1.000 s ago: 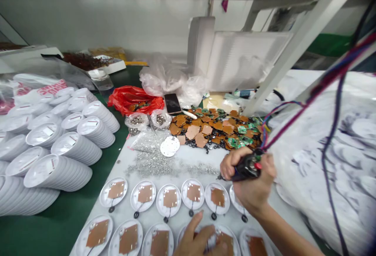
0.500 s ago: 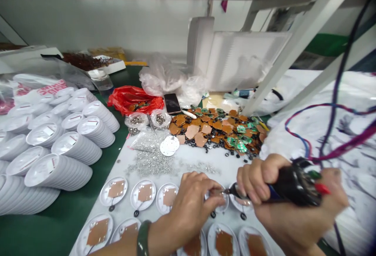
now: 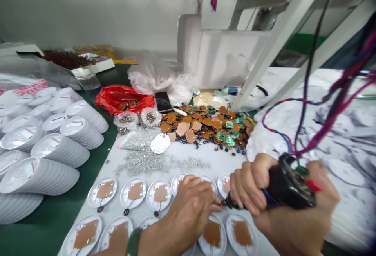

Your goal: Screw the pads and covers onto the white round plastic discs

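My right hand (image 3: pixel 249 181) is wrapped round a black electric screwdriver (image 3: pixel 289 187), which lies nearly level with its bit pointing left. At the bit's tip are the pinched fingers of my left hand (image 3: pixel 192 203); whatever they hold is too small and hidden to name. Both hands hover over two rows of shallow white round dishes (image 3: pixel 91 201). Each dish that shows clearly holds a brown square board (image 3: pixel 212 233), and some have a thin wire ending in a black ring (image 3: pixel 126 211). My left hand and forearm hide several dishes.
Loose small screws (image 3: pixel 143 162) lie behind the dishes. Beyond them spreads a heap of brown and green boards (image 3: pixel 205 125), beside a phone (image 3: pixel 163 101) and a red plastic bag (image 3: pixel 123 98). Stacked white cups (image 3: pixel 55 170) stand left. Cables (image 3: pixel 311 76) hang at right.
The camera view has swung right, so the table things sit further left. My hands and the screwdriver tip have moved from over a back-row dish towards the gap between the rows.
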Demonstrator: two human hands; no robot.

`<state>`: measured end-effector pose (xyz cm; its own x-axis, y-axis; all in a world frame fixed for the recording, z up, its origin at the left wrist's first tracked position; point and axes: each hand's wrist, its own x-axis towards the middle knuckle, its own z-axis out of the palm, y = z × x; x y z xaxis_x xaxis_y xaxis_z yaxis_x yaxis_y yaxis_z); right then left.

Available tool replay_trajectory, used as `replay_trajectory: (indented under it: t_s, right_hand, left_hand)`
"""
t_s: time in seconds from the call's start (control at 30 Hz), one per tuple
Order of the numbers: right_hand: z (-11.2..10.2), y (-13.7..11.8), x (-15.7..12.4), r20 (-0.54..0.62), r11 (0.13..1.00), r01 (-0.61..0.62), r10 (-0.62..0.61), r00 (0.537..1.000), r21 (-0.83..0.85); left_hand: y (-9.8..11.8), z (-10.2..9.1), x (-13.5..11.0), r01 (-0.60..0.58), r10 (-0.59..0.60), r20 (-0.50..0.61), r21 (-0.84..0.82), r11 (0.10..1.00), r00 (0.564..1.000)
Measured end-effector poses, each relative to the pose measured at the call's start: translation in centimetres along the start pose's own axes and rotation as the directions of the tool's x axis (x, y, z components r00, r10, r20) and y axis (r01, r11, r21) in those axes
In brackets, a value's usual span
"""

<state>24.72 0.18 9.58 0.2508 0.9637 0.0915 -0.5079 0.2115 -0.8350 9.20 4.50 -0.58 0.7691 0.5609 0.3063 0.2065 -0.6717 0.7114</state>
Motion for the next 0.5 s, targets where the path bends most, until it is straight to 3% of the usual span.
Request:
replay_trajectory:
  t_s: [0.07,0.13,0.23,0.33,0.4,0.5]
  right_hand:
    - [-0.6,-0.5,-0.7,-0.005,1.000,-0.014,0.014,1.000,-0.010]
    - [-1.7,-0.9,-1.5,-0.009,0.999,-0.017,0.017,1.000,-0.033]
    - [-4.1,-1.1,-2.8,0.012,0.994,-0.032,0.034,0.999,-0.105]
    - [-6.4,-0.7,-4.0,0.004,0.988,-0.065,0.066,0.998,-0.137]
    - [-7.3,-0.1,-4.5,0.006,0.989,-0.086,0.087,0.996,-0.123]
    - [-7.8,0.8,-4.7,0.040,0.989,-0.105,0.110,0.993,-0.099]
  left_hand:
    - [0.3,0.9,-0.1,-0.033,0.034,-0.039,0.028,0.999,0.999]
    - [0.7,2.3,-0.4,-0.135,0.151,-0.100,0.146,0.980,0.983]
    - [1.2,4.8,-1.0,-0.294,0.361,-0.149,0.347,0.891,0.921]
    - [1.5,7.1,-1.7,-0.376,0.501,-0.167,0.475,0.795,0.849]
    - [1.4,8.0,-2.0,-0.395,0.543,-0.148,0.534,0.747,0.827]
    - [1.1,8.5,-2.3,-0.410,0.529,-0.056,0.565,0.716,0.847]
